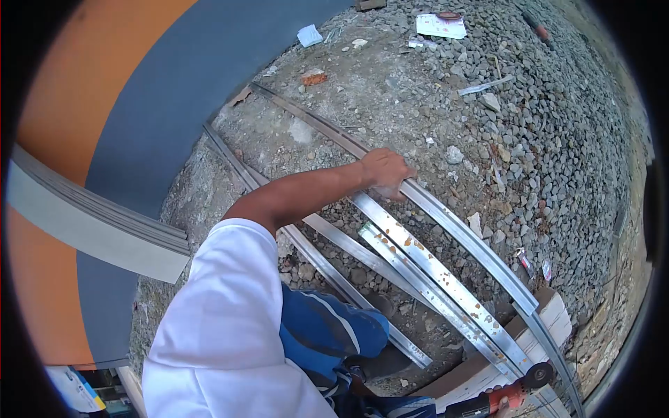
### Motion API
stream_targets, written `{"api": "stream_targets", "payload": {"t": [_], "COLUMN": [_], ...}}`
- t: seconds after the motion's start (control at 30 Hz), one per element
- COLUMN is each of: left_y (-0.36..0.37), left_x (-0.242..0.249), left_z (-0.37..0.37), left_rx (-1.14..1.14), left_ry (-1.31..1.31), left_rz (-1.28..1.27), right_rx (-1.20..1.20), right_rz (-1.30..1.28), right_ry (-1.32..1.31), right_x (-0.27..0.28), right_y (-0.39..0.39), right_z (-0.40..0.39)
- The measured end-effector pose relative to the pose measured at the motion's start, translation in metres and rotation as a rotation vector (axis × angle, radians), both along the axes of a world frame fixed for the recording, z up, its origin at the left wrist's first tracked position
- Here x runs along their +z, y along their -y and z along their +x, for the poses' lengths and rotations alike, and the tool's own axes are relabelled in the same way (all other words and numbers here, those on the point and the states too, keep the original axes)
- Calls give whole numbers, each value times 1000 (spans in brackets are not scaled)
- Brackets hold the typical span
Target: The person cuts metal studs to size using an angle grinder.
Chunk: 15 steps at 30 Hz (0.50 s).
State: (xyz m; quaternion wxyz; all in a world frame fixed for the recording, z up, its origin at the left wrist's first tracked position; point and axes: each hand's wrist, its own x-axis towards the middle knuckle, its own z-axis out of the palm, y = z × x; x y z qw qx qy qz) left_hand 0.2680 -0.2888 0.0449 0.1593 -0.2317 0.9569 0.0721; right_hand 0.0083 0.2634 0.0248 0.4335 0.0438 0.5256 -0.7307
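My left hand [387,171] reaches out across the ground and is closed around a long silver metal channel [460,235]. At the lower right, my right hand [497,402] is partly cut off by the frame's edge, its fingers wrapped round a red and black angle grinder [481,404]. The grinder's dark disc [539,375] lies over the metal strips near a wooden block [554,320]. Between my hands and legs lie more metal channels, one with rusty flecks [432,265], and a thinner strip [320,258].
A grey and orange wall [150,104] rises at the left, with a stack of pale boards [104,216] against it. Gravel [550,139] covers the right side. Scraps lie about: a white paper sheet [440,26], a brick piece [313,79], and a small wrapper [524,261].
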Motion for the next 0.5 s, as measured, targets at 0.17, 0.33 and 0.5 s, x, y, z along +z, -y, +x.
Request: {"api": "stream_targets", "payload": {"t": [0.17,0.33,0.5], "left_y": [17,70,94], "left_x": [24,48,27], "left_z": [-26,-82,-93], "left_rx": [10,-12,-297], "left_ry": [-24,-73,-606], "left_rz": [-69,-210,-607], "right_rx": [-122,-258,-272], "right_rz": [47,101,84], "right_ry": [-80,-105,-147], "right_x": [24,49,44], "right_y": [-37,-39,-40], "right_z": [-5,12,17]}}
